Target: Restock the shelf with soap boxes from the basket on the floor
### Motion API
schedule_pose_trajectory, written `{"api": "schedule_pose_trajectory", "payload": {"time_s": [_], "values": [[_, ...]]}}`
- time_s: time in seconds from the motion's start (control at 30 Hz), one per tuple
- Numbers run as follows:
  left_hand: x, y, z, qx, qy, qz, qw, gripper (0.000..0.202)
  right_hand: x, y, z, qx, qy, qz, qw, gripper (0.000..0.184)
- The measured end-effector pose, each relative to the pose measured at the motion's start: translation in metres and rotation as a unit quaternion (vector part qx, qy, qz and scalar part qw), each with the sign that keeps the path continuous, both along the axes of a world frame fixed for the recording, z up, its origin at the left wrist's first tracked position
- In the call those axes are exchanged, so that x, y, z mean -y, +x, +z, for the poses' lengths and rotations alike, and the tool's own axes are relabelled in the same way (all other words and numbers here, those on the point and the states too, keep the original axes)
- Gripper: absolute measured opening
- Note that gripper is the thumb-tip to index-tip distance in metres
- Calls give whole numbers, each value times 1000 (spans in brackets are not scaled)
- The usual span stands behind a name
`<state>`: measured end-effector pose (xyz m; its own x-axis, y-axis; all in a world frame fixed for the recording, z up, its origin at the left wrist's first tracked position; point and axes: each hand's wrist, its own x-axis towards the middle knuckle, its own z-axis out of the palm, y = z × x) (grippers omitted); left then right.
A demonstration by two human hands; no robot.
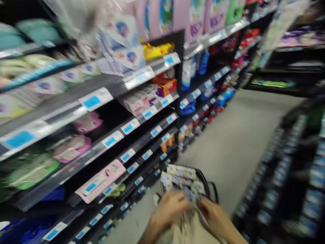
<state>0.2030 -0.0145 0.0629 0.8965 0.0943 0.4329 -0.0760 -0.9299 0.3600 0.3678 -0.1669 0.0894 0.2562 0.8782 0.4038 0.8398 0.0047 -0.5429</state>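
Observation:
A dark basket (204, 176) stands low in front of my body, holding several small pale boxes (181, 171) with yellow and purple markings. Over its near side my left hand (171, 205) is closed, fingers curled inward. My right hand (209, 210) is closed too, beside the basket's near right side. Whatever the fingers grip is blurred and partly hidden. Between my forearms lies beige cloth (194, 228), perhaps my clothing.
Long shelves (92, 101) with blue-marked price tags run along the left, carrying soap packs (122, 30), pink bottles (191, 20) and a pink flat package (101, 181). The grey aisle floor (228, 132) stretches ahead. More dark shelving (274, 176) lines the right.

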Motion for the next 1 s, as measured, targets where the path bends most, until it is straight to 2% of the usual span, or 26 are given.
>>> {"api": "schedule_pose_trajectory", "payload": {"time_s": [0.03,0.1,0.17,0.23,0.33,0.4,0.47,0.5,0.63,0.67,0.7,0.73,0.77,0.83,0.9,1.0], "values": [[11,4,2,27,-32,-17,999,34,9,4,-10,-25,-9,-17,1000,34],[23,16,13,89,-105,-37,990,29,17,14,-28,-65,20,-60,996,29],[28,31,28,149,-176,-41,972,25,13,20,-41,-107,101,-104,984,23],[33,43,39,194,-249,-37,948,27,4,18,-48,-177,175,-140,958,24],[43,49,40,208,-397,-30,894,30,-4,5,-59,-342,207,-131,907,29],[47,46,28,202,-516,-24,832,32,-3,-2,-72,-467,187,-99,858,30],[46,39,11,197,-634,-4,748,35,4,-1,-92,-591,167,-96,783,32],[44,34,2,197,-688,18,698,37,8,3,-103,-652,167,-108,731,32],[27,13,-40,207,-839,135,486,43,30,25,-147,-831,232,-165,478,32],[22,8,-52,210,-857,157,444,45,36,30,-156,-848,247,-178,433,33],[18,2,-64,213,-867,177,414,46,41,34,-165,-856,260,-192,404,35],[15,-3,-76,216,-872,194,393,46,46,36,-173,-858,267,-206,388,37],[13,-8,-88,219,-873,209,381,46,51,37,-180,-857,271,-218,381,38],[11,-18,-108,216,-868,238,378,45,58,35,-190,-854,272,-236,376,39],[12,-27,-122,193,-860,265,391,44,62,31,-196,-853,271,-249,369,38],[13,-33,-131,138,-842,308,421,44,60,24,-198,-856,267,-248,367,37]]}}
